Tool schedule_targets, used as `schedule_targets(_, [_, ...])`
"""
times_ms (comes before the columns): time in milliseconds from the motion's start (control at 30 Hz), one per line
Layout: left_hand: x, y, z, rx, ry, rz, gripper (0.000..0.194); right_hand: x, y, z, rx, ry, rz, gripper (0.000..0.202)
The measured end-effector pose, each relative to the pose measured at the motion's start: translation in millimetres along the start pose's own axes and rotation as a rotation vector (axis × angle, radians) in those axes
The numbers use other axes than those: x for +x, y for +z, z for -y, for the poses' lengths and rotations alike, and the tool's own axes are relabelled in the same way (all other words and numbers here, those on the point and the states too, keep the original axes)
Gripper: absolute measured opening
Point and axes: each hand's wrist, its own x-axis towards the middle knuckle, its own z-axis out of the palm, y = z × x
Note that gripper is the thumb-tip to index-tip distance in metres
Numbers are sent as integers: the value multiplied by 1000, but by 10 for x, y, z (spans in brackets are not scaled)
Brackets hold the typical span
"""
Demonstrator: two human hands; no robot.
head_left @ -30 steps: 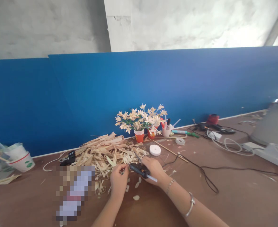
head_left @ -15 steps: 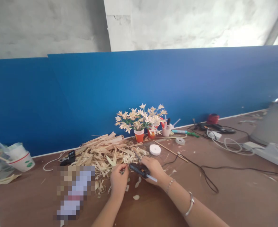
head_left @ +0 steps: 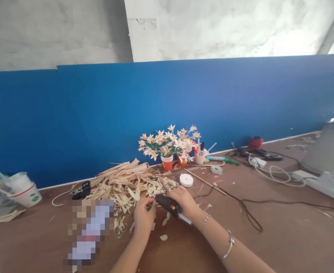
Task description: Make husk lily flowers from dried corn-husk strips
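Observation:
My right hand is wrapped round a black hot glue gun, with a whitish glue stick poking from its rear. The gun's nozzle points left, close to the fingertips of my left hand. Those fingers are pinched on a small green piece, mostly hidden by the hand. Beyond both hands lies a heap of dry husk strips. Cut petal-shaped pieces are scattered on the brown table just in front of the gun.
Pale handmade flowers stand in red cups against a blue partition. Nearby are a white tape roll, a thin stick and a pen cup. Black cable and a power strip lie right; a paper cup sits left.
The glue gun has tilted slightly, its rear swinging a little toward me and to the right. My left hand has turned a bit, and more of the green piece shows.

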Motion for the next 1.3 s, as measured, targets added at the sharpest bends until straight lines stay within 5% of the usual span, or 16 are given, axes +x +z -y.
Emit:
schedule_targets(200, [8, -18, -49, -117, -22, -67, 21, -14, -142, -87, -106, 211, -20, 7])
schedule_targets(333, [25, -45, -35, -176, -162, -102, 27, -5, -221, -3, -100, 16, 61, 8])
schedule_targets(467, [16, -37, -13, -147, -165, -62, 25, 37, -248, 118, -88, -68, -75, 14])
schedule_targets(600, [3, -30, -10, -122, -150, -66, 27, 25, -381, -57, -266, 360, -173, 16])
schedule_targets(800, [10, -22, -8, -120, -144, -57, 27, -175, -623, -538, -434, 1128, 219, 28])
schedule_targets(933, [5, -26, -13, -105, -153, -56, 28, -309, -707, -669, -495, 1280, 268, 36])
schedule_targets(1033, [-2, -28, -13, -94, -155, -64, 27, -326, -775, -657, -534, 1271, 257, 37])
schedule_targets(1133, [-3, -22, -10, -96, -151, -67, 27, -225, -767, -533, -621, 1152, 110, 27])
schedule_targets(1200, [0, -18, -9, -98, -143, -71, 26, -112, -662, -388, -519, 941, 44, 19])
schedule_targets(1300, [2, -20, -13, -90, -140, -67, 26, 24, -381, -131, -138, 514, 152, 14])
